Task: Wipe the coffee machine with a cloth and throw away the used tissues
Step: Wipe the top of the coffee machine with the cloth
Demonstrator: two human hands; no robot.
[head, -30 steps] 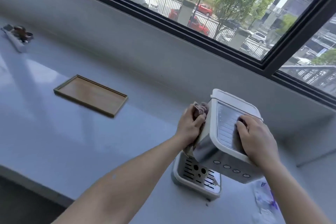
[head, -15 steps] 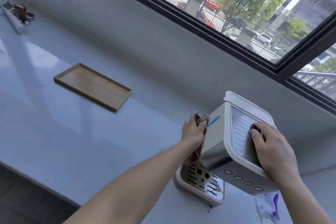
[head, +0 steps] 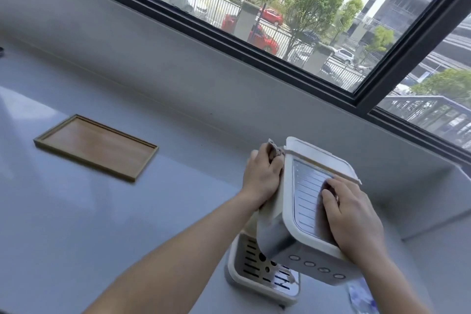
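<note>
Brown cloth [head: 274, 153] in left hand [head: 263, 177] presses unlabelled coffee machine [head: 285, 224].

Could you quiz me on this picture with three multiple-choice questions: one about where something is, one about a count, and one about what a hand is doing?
1. Where does the wooden tray lie?
A. On the counter, left of the coffee machine
B. On top of the machine
C. On the window sill

2. How many round buttons show on the machine's front edge?
A. Two
B. Four
C. Six

3. What is the left hand doing?
A. Resting open on the counter
B. Lifting the tray
C. Pressing a cloth to the machine's side

Answers: 1 A, the tray sits apart on the grey counter. 2 B, four in a row. 3 C, the cloth bunches above its fingers.
</note>
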